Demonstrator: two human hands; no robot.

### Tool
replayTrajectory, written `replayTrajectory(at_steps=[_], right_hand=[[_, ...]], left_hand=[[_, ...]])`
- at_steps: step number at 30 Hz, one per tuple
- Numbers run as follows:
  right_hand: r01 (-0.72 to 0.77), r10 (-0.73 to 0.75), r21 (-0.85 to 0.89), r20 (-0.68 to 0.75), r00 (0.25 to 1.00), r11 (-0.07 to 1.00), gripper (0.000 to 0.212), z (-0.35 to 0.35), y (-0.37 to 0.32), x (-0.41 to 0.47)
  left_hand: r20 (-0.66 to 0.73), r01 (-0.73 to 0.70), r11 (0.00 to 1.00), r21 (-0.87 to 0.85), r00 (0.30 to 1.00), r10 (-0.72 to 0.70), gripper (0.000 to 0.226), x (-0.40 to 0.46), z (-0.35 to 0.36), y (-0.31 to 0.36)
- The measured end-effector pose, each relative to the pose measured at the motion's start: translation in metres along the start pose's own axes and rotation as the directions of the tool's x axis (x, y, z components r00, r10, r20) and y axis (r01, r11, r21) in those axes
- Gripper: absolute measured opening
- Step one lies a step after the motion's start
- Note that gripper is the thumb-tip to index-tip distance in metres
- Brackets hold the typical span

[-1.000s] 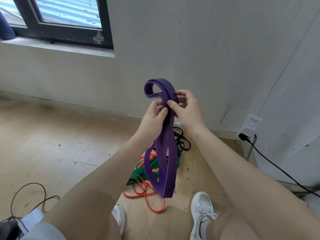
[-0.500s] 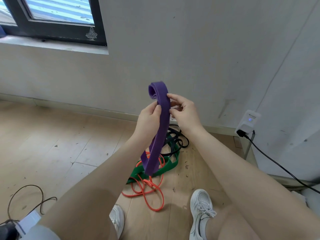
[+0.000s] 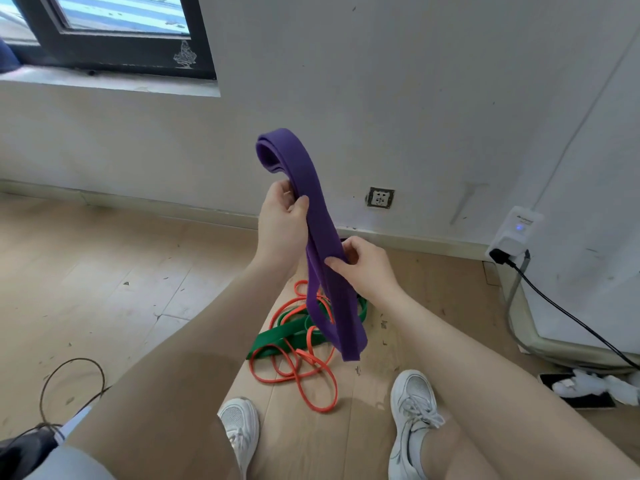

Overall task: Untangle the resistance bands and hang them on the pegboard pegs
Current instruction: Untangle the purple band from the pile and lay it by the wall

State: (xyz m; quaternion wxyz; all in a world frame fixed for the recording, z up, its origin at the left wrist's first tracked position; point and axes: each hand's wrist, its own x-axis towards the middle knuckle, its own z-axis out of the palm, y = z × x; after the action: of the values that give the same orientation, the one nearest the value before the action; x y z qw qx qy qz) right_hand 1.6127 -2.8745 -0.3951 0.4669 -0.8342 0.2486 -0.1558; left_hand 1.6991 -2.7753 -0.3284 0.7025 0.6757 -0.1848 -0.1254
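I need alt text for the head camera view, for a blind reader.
Both hands, left hand above right hand, hold a purple band up. An orange band and a green band lie tangled on the wooden floor.

The person has bare arms. They wear white sneakers [image 3: 412, 407] with white laces and short white socks [image 3: 420, 445]. A bit of light grey clothing [image 3: 69, 462] shows.

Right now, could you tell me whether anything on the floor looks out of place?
Yes: the orange band and green band lie tangled in a heap by the white shoes, and small debris dots the wooden floor.
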Motion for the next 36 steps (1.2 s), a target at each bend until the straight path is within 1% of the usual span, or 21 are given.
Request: replayTrajectory(at_steps=[2,6,7,9,11,13,14,15,17,20,21,23,24,27,30,31,34,36], right_hand=[[0.024,-0.021,-0.039,0.062,0.998,0.999,0.009,-0.010,0.004,0.006],[0.098,-0.059,-0.188,0.202,0.978,0.977,0.011,-0.024,0.005,0.019],[0.104,-0.060,-0.189,0.223,0.973,0.976,0.010,-0.025,0.006,0.020],[0.096,-0.059,-0.135,0.254,0.965,0.986,0.010,-0.029,0.007,0.020],[0.064,-0.040,-0.071,0.301,0.953,0.995,0.022,-0.033,0.006,0.018],[0.065,-0.019,-0.115,0.362,0.932,0.991,0.039,-0.034,0.008,0.017],[0.073,-0.010,-0.152,0.380,0.925,0.986,0.043,-0.032,0.009,0.017],[0.076,-0.003,-0.174,0.386,0.922,0.982,0.044,-0.029,0.009,0.017],[0.072,-0.008,-0.158,0.374,0.927,0.985,0.042,-0.021,0.012,0.017],[0.038,0.012,-0.156,0.304,0.952,0.987,0.036,-0.010,0.023,0.011],[0.032,0.021,-0.196,0.263,0.965,0.980,0.033,-0.006,0.028,0.009],[0.043,0.015,-0.330,0.171,0.985,0.943,0.029,0.000,0.039,0.008],[0.040,0.016,-0.371,0.147,0.989,0.928,0.028,0.002,0.045,0.007],[-0.035,0.076,-0.330,0.111,0.991,0.943,0.023,0.002,0.064,0.001],[-0.016,0.062,-0.337,0.125,0.990,0.941,0.023,-0.001,0.074,-0.002],[-0.033,0.082,-0.311,0.144,0.986,0.950,0.021,-0.003,0.075,-0.003],[-0.127,0.164,-0.164,0.234,0.958,0.978,0.017,-0.013,0.076,-0.003],[-0.201,0.224,-0.100,0.340,0.913,0.974,0.015,-0.018,0.077,-0.003]], left_hand=[[-0.026,-0.016,1.000,0.020,1.000,0.016,0.021,0.001,-0.003,0.000],[-0.056,-0.038,0.998,0.055,0.998,0.041,0.024,0.003,-0.009,-0.002],[-0.072,-0.031,0.998,0.051,0.997,0.035,0.024,0.006,-0.010,-0.002],[-0.103,-0.014,0.999,0.043,0.995,0.019,0.024,0.009,-0.015,-0.002],[-0.120,-0.020,0.999,0.048,0.992,0.026,0.022,0.010,-0.019,-0.002],[-0.118,-0.054,0.995,0.086,0.991,0.064,0.019,0.009,-0.020,-0.002],[-0.117,-0.074,0.992,0.100,0.989,0.085,0.019,0.008,-0.019,-0.002],[-0.123,-0.089,0.991,0.101,0.987,0.101,0.019,0.006,-0.017,-0.002],[-0.156,-0.097,0.993,0.069,0.982,0.107,0.021,0.004,-0.014,-0.003],[-0.191,-0.078,0.997,-0.002,0.979,0.076,0.019,0.002,-0.014,-0.005],[-0.182,-0.072,0.997,-0.015,0.981,0.068,0.019,0.001,-0.013,-0.006],[-0.139,-0.072,0.996,-0.045,0.988,0.065,0.021,0.000,-0.011,-0.006],[-0.129,-0.073,0.995,-0.066,0.990,0.064,0.020,-0.001,-0.011,-0.005],[-0.177,-0.064,0.986,-0.154,0.984,0.037,0.017,0.004,-0.012,0.001],[-0.207,-0.046,0.982,-0.184,0.978,0.007,0.018,0.010,-0.019,0.001],[-0.210,-0.033,0.982,-0.187,0.978,-0.007,0.018,0.011,-0.021,-0.001],[-0.200,0.031,0.985,-0.172,0.978,-0.066,0.019,0.014,-0.027,-0.008],[-0.169,0.058,0.986,-0.157,0.982,-0.084,0.019,0.014,-0.029,-0.011]])
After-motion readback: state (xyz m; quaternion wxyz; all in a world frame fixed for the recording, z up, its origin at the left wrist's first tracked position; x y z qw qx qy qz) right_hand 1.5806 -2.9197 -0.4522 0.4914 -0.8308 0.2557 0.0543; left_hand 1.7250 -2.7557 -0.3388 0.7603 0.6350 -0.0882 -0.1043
